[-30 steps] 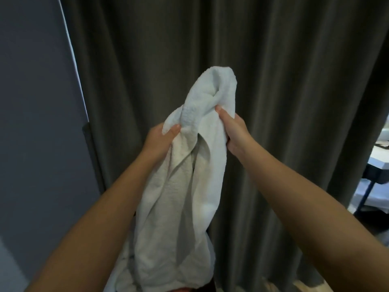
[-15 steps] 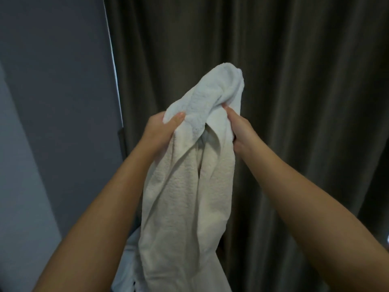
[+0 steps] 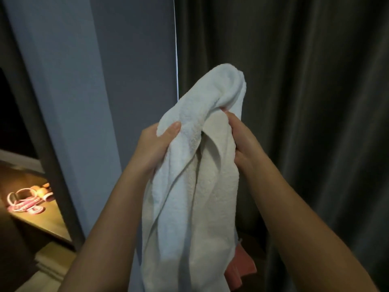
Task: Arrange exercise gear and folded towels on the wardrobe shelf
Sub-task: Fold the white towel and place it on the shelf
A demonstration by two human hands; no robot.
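1. Our left hand [image 3: 156,142] is gripping the white towel [image 3: 189,207], thumb pressed across its near face. Our right hand [image 3: 242,142] is pinching a fold just to the right, fingers curled tight.
2. We are holding the towel up in front of the dark curtain [image 3: 315,102], where it is hanging loose and bunched, so we are judging the folding barely begun.
3. Far left, pink exercise gear [image 3: 23,202] is already lying on the lit shelf [image 3: 48,222]. We are counting the folding and shelving of the towel as yet to come.

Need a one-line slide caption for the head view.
The left hand and right hand grip a bunched white towel before a dark curtain; pink straps lie on a lit shelf at left.
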